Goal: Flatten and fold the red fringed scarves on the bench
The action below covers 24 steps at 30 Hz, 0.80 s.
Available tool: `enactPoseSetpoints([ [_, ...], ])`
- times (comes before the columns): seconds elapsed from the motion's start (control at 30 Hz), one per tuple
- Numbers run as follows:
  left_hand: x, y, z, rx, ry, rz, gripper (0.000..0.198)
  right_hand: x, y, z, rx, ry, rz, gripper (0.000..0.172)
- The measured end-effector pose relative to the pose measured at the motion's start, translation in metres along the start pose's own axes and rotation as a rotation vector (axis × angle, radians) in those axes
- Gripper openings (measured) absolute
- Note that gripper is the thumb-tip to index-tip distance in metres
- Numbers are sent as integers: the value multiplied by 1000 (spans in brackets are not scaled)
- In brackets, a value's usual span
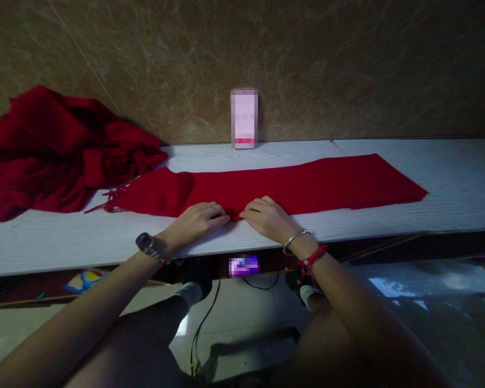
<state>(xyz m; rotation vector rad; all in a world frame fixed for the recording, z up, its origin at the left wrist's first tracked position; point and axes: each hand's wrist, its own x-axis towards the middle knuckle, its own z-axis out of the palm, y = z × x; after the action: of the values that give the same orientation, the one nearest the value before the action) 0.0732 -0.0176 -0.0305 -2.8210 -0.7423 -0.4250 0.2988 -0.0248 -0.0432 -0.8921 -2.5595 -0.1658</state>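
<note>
A long red scarf (pixel 291 186) lies folded into a flat strip along the white wood-grain shelf (pixel 461 178), its fringe toward the left. Both of my hands meet at its near edge, close to the middle. My left hand (pixel 198 221), with a ring and a watch at the wrist, has its fingers closed on that edge. Just to the right, my right hand (pixel 269 218) pinches the same edge, its fingers bent and pressed together. Only a narrow gap separates the fingertips. A bunched heap of red fringed cloth (pixel 56 156) rests at the left, against the fringed end.
A phone-shaped object (pixel 244 118) with a blurred-out front leans upright against the brown marbled wall (pixel 307 70). Below the shelf's front edge is another blurred bright screen (pixel 244 266). A dark cable (pixel 205 328) runs over the tiled floor between my legs.
</note>
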Motion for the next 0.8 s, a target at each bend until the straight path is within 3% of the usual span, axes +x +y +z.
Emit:
enactPoseSetpoints([
  [0.33,1,-3,2,-96,19,-60,35,0,-2,-2,14,-28,5,21],
  [0.6,18,5,-2,-45,-153,-317,33,-6,-4,-3,102,-20,60,26],
  [0.8,30,0,7,-138,-268,-274,40,-13,-13,-8,177,9,127,30],
])
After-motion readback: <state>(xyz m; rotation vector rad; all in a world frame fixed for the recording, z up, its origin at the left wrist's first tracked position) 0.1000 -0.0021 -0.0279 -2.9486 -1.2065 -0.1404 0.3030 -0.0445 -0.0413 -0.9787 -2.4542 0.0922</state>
